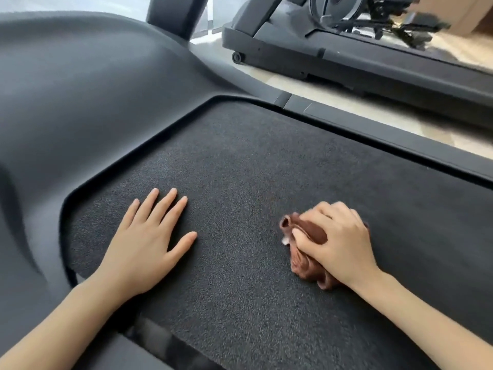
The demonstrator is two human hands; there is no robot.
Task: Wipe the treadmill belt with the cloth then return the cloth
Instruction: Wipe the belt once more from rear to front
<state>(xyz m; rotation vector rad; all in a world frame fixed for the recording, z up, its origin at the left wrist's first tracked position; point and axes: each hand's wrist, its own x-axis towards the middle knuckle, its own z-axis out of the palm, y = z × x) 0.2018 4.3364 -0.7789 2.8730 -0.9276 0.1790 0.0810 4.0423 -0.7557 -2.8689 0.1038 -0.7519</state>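
Observation:
The dark, textured treadmill belt (253,161) fills the middle of the head view. A crumpled brown cloth (304,263) lies on the belt at the right. My right hand (338,241) presses down on the cloth with its fingers curled around it; part of the cloth is hidden under the palm. My left hand (149,239) rests flat on the belt to the left, fingers spread, holding nothing.
The grey motor cover (80,89) rises at the left and back of the belt. A side rail (400,140) runs along the belt's far edge. A second treadmill (346,54) stands on the light floor (333,102) beyond it.

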